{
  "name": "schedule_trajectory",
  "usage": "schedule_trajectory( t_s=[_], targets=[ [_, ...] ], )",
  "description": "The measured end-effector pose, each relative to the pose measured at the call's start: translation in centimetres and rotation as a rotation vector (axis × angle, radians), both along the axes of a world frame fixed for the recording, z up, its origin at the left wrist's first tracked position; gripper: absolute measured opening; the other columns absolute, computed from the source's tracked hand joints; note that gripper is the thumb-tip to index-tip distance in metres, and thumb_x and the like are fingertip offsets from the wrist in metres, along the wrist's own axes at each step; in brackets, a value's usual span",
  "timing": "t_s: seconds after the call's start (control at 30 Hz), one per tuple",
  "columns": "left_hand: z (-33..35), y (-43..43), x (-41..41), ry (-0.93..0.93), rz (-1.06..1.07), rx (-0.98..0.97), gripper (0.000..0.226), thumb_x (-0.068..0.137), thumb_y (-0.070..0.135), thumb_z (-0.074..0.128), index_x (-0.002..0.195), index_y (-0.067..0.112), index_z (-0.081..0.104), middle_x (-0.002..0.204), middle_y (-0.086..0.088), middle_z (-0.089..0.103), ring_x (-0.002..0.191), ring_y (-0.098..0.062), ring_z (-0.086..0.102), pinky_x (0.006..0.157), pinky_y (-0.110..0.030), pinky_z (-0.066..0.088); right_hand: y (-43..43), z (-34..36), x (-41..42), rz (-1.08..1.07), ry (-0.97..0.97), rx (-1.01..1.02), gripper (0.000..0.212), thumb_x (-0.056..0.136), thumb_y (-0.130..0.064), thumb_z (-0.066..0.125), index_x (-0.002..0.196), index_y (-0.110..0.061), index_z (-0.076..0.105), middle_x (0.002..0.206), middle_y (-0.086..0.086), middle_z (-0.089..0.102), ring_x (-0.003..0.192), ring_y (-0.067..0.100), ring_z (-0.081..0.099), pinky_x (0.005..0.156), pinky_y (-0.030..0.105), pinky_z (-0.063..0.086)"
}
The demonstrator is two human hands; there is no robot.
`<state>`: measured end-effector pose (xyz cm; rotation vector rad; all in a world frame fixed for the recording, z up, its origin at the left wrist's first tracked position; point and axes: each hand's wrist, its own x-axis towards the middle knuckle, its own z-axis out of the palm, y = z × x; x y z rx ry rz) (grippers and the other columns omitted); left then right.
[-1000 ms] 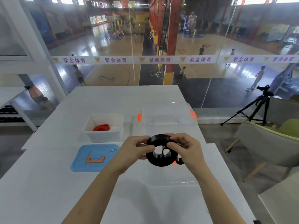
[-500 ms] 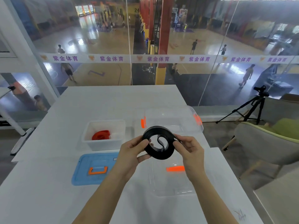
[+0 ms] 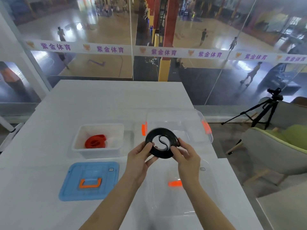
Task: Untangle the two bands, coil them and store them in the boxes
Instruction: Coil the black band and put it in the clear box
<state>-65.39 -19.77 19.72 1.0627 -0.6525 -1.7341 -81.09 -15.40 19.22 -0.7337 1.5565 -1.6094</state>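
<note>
A coiled black band (image 3: 162, 155) hangs in the air above the table, in front of a clear box (image 3: 196, 138) with orange clips. My left hand (image 3: 138, 159) grips the coil's left side, thumb under it. My right hand (image 3: 186, 156) pinches its right side. A coiled red band (image 3: 95, 141) lies inside the white box (image 3: 78, 145) to the left.
A blue lid (image 3: 89, 180) with an orange handle lies in front of the white box. A clear lid (image 3: 176, 185) with an orange handle lies under my right wrist. The white table (image 3: 108, 100) ends at a glass wall. A chair (image 3: 274, 151) and tripod (image 3: 264, 112) stand right.
Both hands have carried the black coil up and away from me, from over the clear lid toward the clear box. The coil has been turned and looks tighter.
</note>
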Motion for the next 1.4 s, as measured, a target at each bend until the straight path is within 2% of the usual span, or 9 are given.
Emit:
schedule_trajectory(
  t_s=[0.23,0.4,0.53,0.6,0.73,0.93,1.17,1.27,1.4],
  targets=[
    [-2.1,-6.8,-5.2,-0.038,0.066,0.007,0.018,0.104,0.012,0.061,0.105,-0.001,0.074,0.097,-0.011,0.074,0.109,-0.033,0.073,0.094,-0.043,0.063,-8.1,-1.4,-3.9,0.055,-0.019,0.082,0.041,0.085,-0.013,0.084,0.122,-0.028,0.072,0.112,-0.009,0.078,0.109,0.019,0.074,0.089,0.043,0.065],
    [-4.6,-11.7,-8.0,-0.159,0.049,-0.004,0.018,0.104,0.017,0.062,0.106,0.006,0.077,0.108,-0.012,0.079,0.112,-0.027,0.075,0.091,-0.036,0.063,-14.9,-4.0,-7.4,0.097,0.021,0.182,0.026,0.087,-0.006,0.079,0.110,-0.018,0.075,0.099,0.001,0.080,0.093,0.023,0.079,0.077,0.042,0.068],
    [-8.1,-16.1,-7.6,-0.793,-0.006,-0.176,0.031,0.105,0.037,0.059,0.129,0.021,0.071,0.125,0.003,0.071,0.112,-0.012,0.067,0.090,-0.018,0.051,-20.7,-6.0,-10.3,0.186,0.075,0.315,0.025,0.084,-0.005,0.080,0.107,-0.015,0.077,0.104,0.006,0.078,0.089,0.026,0.078,0.072,0.040,0.068],
    [-10.7,-18.3,-6.6,-1.135,-0.017,-0.307,0.040,0.106,0.032,0.054,0.144,0.020,0.059,0.138,0.000,0.060,0.126,-0.018,0.057,0.101,-0.028,0.046,-23.3,-7.6,-11.1,0.254,0.148,0.391,0.023,0.080,-0.006,0.083,0.099,-0.017,0.077,0.102,0.007,0.078,0.085,0.028,0.078,0.072,0.043,0.068],
    [-14.7,-22.0,-6.4,-1.466,-0.222,-0.383,0.057,0.109,0.037,0.045,0.161,0.018,0.034,0.172,-0.008,0.025,0.158,-0.031,0.025,0.124,-0.044,0.032,-28.0,-12.2,-11.2,0.347,0.337,0.560,0.023,0.073,-0.006,0.084,0.092,-0.016,0.076,0.087,0.010,0.078,0.078,0.034,0.079,0.069,0.048,0.067],
    [-17.4,-23.0,-7.5,-1.575,-0.377,-0.297,0.071,0.110,0.049,0.026,0.167,0.020,-0.004,0.177,-0.002,-0.003,0.164,-0.026,0.001,0.130,-0.051,0.018,-32.0,-19.2,-10.7,0.364,0.497,0.698,0.009,0.067,-0.008,0.078,0.073,-0.010,0.072,0.081,0.021,0.077,0.074,0.041,0.077,0.068,0.054,0.065],
    [-17.7,-22.9,-7.8,-1.665,-0.380,-0.304,0.072,0.109,0.051,0.026,0.167,0.020,-0.006,0.177,0.000,-0.005,0.164,-0.025,0.004,0.128,-0.051,0.024,-34.0,-23.6,-9.7,0.373,0.482,0.779,0.021,0.068,-0.011,0.081,0.067,-0.020,0.063,0.081,0.015,0.075,0.078,0.037,0.076,0.073,0.049,0.066],
    [-17.9,-22.9,-7.7,-1.684,-0.380,-0.314,0.072,0.109,0.051,0.028,0.167,0.019,-0.002,0.177,-0.001,-0.002,0.163,-0.026,0.009,0.126,-0.050,0.029,-34.4,-24.4,-9.6,0.364,0.489,0.773,0.008,0.073,-0.007,0.076,0.076,-0.013,0.071,0.081,0.015,0.075,0.077,0.035,0.074,0.073,0.042,0.066],
    [-18.1,-22.9,-7.6,-1.694,-0.370,-0.337,0.073,0.108,0.051,0.028,0.167,0.018,-0.001,0.177,-0.003,0.001,0.163,-0.027,0.012,0.125,-0.048,0.032,-35.1,-26.3,-10.2,0.372,0.469,0.770,0.010,0.071,-0.004,0.073,0.081,-0.004,0.075,0.081,0.020,0.076,0.077,0.037,0.076,0.069,0.053,0.066]
  ],
)
